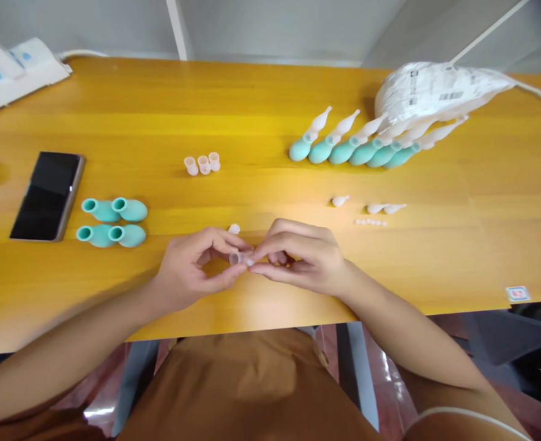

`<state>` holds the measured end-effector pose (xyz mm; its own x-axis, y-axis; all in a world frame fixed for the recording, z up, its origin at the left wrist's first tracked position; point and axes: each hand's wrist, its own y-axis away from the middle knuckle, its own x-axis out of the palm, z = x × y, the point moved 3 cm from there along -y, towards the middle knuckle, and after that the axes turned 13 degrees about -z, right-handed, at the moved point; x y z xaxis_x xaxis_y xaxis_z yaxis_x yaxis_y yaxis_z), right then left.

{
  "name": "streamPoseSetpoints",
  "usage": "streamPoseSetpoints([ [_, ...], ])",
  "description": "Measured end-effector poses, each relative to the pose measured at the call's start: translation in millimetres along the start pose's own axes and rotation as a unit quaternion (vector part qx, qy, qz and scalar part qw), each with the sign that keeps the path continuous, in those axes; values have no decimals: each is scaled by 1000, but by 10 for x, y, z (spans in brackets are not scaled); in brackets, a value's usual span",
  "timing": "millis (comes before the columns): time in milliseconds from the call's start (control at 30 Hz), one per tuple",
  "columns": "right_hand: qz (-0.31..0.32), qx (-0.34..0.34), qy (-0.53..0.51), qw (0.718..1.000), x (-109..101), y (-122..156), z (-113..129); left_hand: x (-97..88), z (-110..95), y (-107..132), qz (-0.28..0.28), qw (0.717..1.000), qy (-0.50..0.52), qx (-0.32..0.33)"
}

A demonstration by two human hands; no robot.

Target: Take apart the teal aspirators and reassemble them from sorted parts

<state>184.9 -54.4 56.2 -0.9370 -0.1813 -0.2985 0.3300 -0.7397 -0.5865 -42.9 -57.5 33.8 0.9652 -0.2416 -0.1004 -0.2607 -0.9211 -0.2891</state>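
Note:
My left hand (201, 260) pinches a small clear plastic tube-like cup (235, 258) between thumb and fingers, its round open end facing left. My right hand (300, 254) meets it from the right, with thumb and forefinger closed on a small whitish piece (250, 262) at the cup's other end. How far that piece sits inside the cup, I cannot tell. Just behind my fingers a small white flower-shaped piece (234, 229) lies on the table. Farther back stand three similar clear cups (204, 165) in a cluster.
Several teal bulbs (130, 236) lie at left beside a phone (45, 196). Back right, a row of teal bulbs with white nozzles (343, 152) lies before a plastic bag (436, 89). Three small white teardrop tips (375, 209) and a line of tiny white bits (370, 223) lie at right.

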Motion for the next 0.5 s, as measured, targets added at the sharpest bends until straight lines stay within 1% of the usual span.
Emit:
streamPoseSetpoints([
  [167,-9,-17,7,1000,5,9,1,3,5,-1,-2,1000,15,-11],
  [300,-9,-31,26,999,8,8,4,5,33,16,1,999,26,-35],
  [400,-15,-65,69,995,7,12,17,11,52,19,2,997,45,-60],
  [500,-27,-106,135,985,10,23,33,16,57,-5,-15,995,64,-79],
])
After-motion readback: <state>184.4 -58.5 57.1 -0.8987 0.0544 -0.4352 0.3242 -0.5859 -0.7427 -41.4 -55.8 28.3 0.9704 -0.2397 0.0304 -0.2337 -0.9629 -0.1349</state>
